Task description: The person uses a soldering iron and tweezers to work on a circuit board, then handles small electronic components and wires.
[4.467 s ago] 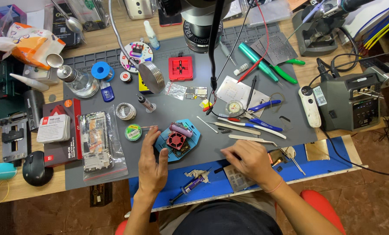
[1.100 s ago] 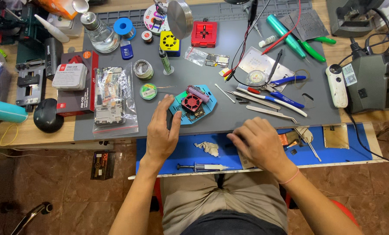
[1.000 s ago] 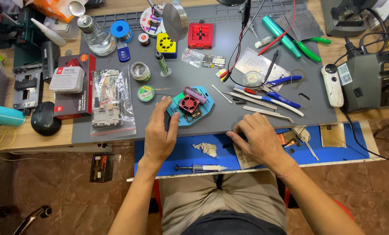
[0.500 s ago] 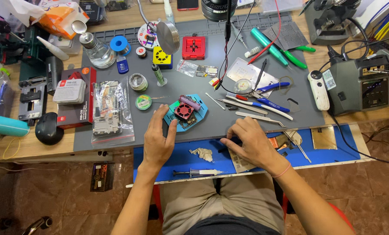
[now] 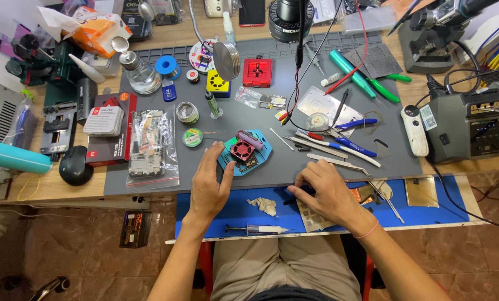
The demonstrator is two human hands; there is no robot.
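Head view, looking straight down on the wooden desk (image 5: 48, 189) with a grey rubber work mat (image 5: 294, 161) on top and a blue strip mat (image 5: 450, 203) along the near edge.

Left hand (image 5: 210, 187): flat, fingers loosely spread, resting on the grey mat's near edge, fingertips touching the left side of the blue hexagonal fixture plate (image 5: 244, 153). The plate carries a small red fan (image 5: 241, 150) and a purple cylinder (image 5: 250, 139) lying across its top.

Right hand (image 5: 327, 192): fingers curled narrow, pressing on a flat perforated metal stencil sheet (image 5: 313, 217) on the blue strip, near the grey mat's near edge. Whether it pinches anything under the fingertips, cannot tell.

Between the hands on the blue strip: crumpled grey wipe (image 5: 265, 205). Just nearer the edge, a syringe with clear barrel (image 5: 258, 228) lying flat.

Containers:
- clear plastic bag (image 5: 147, 146), left part of the grey mat, holds a phone frame and parts
- glass dispenser bottle with metal top (image 5: 138, 72), far-left corner of the mat, clear liquid inside
- small round open tin (image 5: 187, 111), contents unclear
- red cardboard box (image 5: 114, 136) at the mat's left edge, white packet on top

Tweezers and blue-handled tools (image 5: 338, 145) lie right of the fixture plate.
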